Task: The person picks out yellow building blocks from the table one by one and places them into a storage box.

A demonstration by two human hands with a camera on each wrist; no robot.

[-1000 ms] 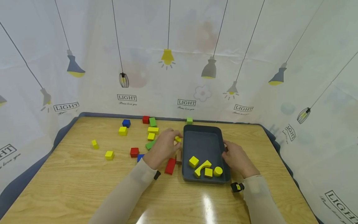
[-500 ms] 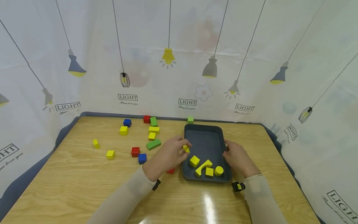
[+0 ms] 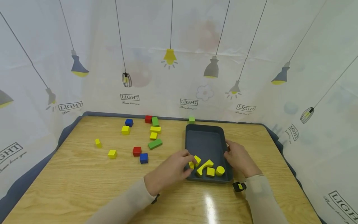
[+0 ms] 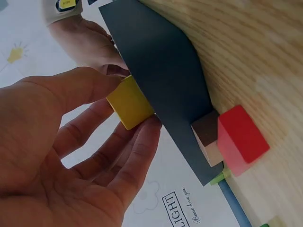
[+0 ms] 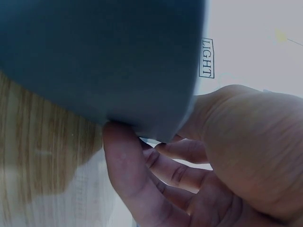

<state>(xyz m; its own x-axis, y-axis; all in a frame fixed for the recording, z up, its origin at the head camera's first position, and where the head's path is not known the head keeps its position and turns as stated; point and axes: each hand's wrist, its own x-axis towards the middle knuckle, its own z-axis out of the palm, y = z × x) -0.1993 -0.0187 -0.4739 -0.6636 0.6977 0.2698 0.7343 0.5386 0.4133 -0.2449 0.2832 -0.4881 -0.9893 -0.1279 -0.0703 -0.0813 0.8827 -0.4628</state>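
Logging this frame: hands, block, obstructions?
Left hand pinches yellow block at left side of tray. Right hand grips tray's right edge. Possible obstruction: yellow pieces inside, close by.

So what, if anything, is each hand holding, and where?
The left hand pinches a yellow block by opposite sides; the right hand holds the tray by its right side.

In the head view the left hand hides the red block and brown block beside the tray and partly covers a yellow block, while the right wrist view's top edge cuts off the tray.
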